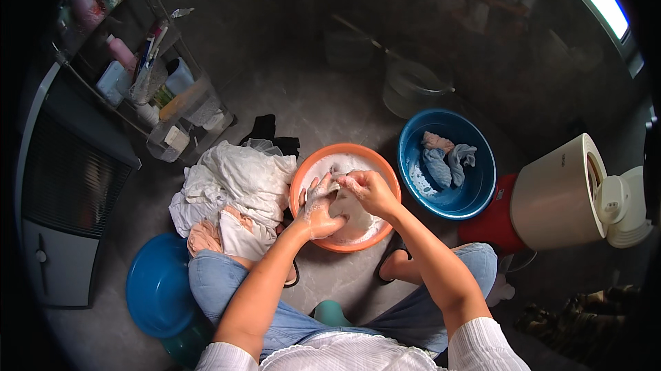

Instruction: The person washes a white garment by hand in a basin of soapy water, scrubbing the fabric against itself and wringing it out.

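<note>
An orange plastic basin [383, 160] of sudsy water stands on the floor between my feet. Above the water, my left hand [319, 215] is wet and foamy, its fingers spread against a small light-coloured wet cloth [333, 185]. My right hand [367, 192] pinches the same cloth between thumb and fingers at the basin's middle. Foam [356, 160] lines the far side of the water. Part of the cloth is hidden behind my fingers. A pile of white clothes [237, 177] lies left of the basin, partly over peach-coloured fabric [204, 238].
At right, a blue basin [485, 185] holds twisted wet cloths [437, 167]; beside it lies a beige and red appliance [555, 200]. Behind stands a clear bucket [408, 92]. Another blue basin [157, 286], a wire shelf [85, 81] and a cabinet [62, 262] are at left.
</note>
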The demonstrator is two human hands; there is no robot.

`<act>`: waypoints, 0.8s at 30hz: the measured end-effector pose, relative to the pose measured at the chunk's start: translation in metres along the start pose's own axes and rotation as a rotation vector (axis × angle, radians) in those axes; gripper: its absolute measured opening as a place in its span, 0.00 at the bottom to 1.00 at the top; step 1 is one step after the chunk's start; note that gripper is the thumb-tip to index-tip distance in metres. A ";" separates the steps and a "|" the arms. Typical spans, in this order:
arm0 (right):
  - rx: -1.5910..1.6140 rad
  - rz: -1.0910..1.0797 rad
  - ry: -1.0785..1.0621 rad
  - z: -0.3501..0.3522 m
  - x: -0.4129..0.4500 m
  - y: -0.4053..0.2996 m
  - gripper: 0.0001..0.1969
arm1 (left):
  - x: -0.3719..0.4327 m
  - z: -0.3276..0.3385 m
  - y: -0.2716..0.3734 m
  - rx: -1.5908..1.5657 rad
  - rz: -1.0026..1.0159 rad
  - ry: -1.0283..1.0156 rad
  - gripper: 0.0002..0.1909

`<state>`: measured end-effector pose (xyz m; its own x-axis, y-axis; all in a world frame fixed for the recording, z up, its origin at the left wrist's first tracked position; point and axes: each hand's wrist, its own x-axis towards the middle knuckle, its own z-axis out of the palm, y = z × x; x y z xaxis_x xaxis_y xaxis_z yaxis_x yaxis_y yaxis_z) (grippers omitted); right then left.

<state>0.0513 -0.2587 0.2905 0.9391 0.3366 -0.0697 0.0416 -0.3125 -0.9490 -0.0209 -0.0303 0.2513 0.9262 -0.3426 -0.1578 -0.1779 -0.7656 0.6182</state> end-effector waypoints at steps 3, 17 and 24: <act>0.074 -0.041 -0.074 -0.007 0.006 -0.029 0.24 | 0.021 -0.051 -0.011 -0.508 -0.043 0.153 0.29; 0.115 -0.309 0.166 0.065 0.000 -0.016 0.24 | 0.017 -0.044 -0.031 -1.802 -0.575 0.309 0.41; -0.520 -0.514 0.133 0.103 -0.007 -0.056 0.15 | 0.003 0.022 -0.076 -2.012 -0.538 0.099 0.36</act>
<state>0.0076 -0.1519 0.3126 0.7897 0.4539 0.4128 0.6120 -0.5357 -0.5818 -0.0119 0.0146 0.1869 0.7733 -0.2631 -0.5769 0.5174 0.7877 0.3343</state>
